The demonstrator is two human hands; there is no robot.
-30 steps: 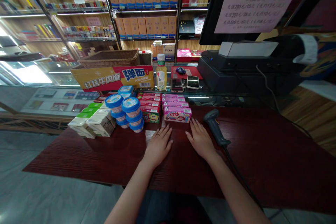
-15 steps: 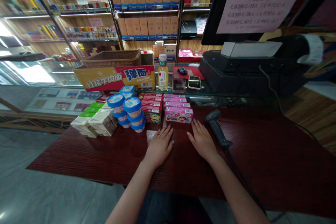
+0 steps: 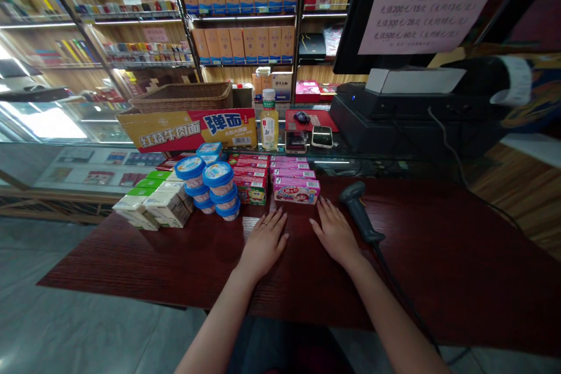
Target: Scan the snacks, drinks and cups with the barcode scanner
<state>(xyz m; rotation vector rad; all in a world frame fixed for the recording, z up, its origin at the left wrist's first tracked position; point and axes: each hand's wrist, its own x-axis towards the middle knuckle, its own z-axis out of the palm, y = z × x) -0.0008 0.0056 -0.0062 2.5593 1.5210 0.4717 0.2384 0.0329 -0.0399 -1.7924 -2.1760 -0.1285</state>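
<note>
My left hand lies flat and open on the dark red wooden counter, a ring on one finger. My right hand lies flat and open beside it, holding nothing. Just beyond the fingertips stand pink boxes in a row, with red boxes to their left. A black barcode scanner rests on the counter right of my right hand, its cable running toward me. Stacked blue-lidded cups and white and green cartons stand further left.
Behind the goods a yellow and red noodle carton carries a wicker basket. A drink bottle, two phones and a black till with a printer sit on the glass counter. Shelves of boxes fill the back.
Only the view swayed slightly and came back; both hands stay flat in the same place.
</note>
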